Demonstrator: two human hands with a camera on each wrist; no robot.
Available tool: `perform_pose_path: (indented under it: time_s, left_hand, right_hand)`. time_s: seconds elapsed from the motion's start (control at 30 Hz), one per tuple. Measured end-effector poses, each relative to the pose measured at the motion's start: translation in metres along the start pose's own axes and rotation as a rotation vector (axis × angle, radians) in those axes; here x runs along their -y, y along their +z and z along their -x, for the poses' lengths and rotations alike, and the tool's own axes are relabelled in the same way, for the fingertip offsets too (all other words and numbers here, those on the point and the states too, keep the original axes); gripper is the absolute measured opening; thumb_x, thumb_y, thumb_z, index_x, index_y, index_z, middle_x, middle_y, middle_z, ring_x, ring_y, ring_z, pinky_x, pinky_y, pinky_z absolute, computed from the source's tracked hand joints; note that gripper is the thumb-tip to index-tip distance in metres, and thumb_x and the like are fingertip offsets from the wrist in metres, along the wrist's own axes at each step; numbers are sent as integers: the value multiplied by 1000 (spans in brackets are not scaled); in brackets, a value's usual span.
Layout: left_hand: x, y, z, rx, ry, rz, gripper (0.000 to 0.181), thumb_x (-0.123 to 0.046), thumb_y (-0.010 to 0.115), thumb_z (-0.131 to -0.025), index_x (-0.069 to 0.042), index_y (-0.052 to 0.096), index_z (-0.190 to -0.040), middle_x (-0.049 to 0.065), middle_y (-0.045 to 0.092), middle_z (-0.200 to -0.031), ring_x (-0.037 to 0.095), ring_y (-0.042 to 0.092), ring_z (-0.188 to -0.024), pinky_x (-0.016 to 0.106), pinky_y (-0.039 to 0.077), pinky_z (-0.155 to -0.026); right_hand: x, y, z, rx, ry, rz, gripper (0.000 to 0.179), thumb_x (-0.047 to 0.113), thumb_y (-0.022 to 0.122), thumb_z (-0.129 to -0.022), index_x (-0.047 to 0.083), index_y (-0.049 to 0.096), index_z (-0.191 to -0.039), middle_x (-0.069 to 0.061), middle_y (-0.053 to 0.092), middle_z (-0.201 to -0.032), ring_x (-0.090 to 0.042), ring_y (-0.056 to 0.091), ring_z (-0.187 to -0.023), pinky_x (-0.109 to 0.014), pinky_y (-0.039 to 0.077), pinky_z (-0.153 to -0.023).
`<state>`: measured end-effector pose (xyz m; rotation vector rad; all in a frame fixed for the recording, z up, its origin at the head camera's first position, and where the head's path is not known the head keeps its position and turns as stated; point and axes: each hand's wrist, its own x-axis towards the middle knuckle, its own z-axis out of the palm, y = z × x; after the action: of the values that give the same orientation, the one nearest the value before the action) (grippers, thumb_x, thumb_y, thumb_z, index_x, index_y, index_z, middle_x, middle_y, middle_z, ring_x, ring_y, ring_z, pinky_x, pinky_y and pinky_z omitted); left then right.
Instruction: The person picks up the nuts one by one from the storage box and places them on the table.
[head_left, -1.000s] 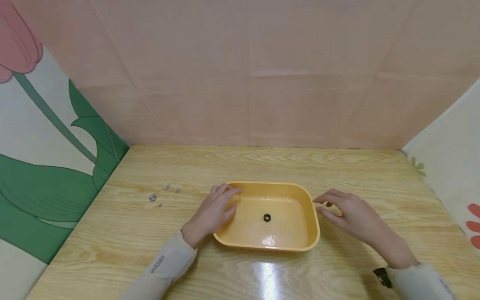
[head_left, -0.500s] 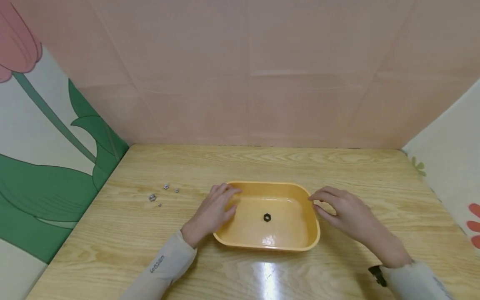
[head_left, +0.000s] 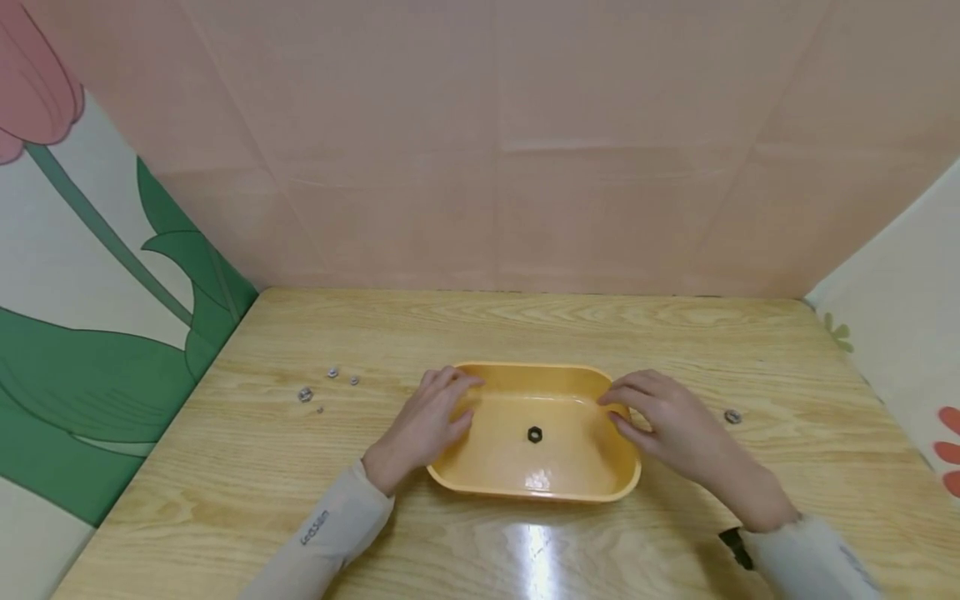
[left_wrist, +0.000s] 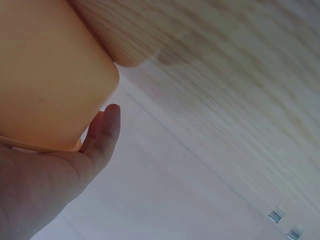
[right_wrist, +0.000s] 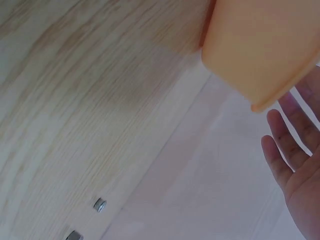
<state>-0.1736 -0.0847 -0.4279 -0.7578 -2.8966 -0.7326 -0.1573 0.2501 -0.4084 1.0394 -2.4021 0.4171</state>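
Note:
A yellow plastic basin (head_left: 536,493) sits on the wooden table with a black hex nut (head_left: 534,434) lying inside it. My left hand (head_left: 427,421) rests over the basin's left rim, its fingers and thumb loosely bent and apart. Over the right rim hangs my right hand (head_left: 667,425), thumb and forefinger apart above the basin's inside. Nothing shows between its fingers. In the right wrist view the fingers (right_wrist: 285,137) of that hand are nearly straight, beside the rim; its thumb is hidden there.
Left of the basin lie several small metal nuts, among them a larger silver one (head_left: 305,395) and a tiny one (head_left: 320,410). Another metal nut (head_left: 732,416) lies to the right, behind my right wrist. A pink wall covering (head_left: 495,217) rises at the table's far edge.
My right hand has moved left, from beside the basin's right rim to over it. The metal nut on the right has come into sight. My left hand has stayed in place.

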Motion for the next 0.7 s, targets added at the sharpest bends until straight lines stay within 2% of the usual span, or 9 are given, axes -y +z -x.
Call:
perform_pose_path:
  time_s: [0.3,0.7]
  left_hand:
    - [-1,0,0,0,6,-16,45,-14,67,-94,-14,56,-138,7,57,-130,28,50,-121,44,48,-102]
    - [-1,-1,-1,-1,8,-17,45,-14,67,-94,-13,56,-137,8,57,-131,28,50,-121,44,48,-102]
  right_hand:
    - [8,7,-4,58,-9,-8,28,3,83,-70,11,74,-95,-2,71,-97,-22,67,-91,-43,57,-80]
    - [14,16,-10,48,-40,-23,29,4,85,-70,11,74,-96,-2,71,-97,-20,67,-89,-42,57,-80]
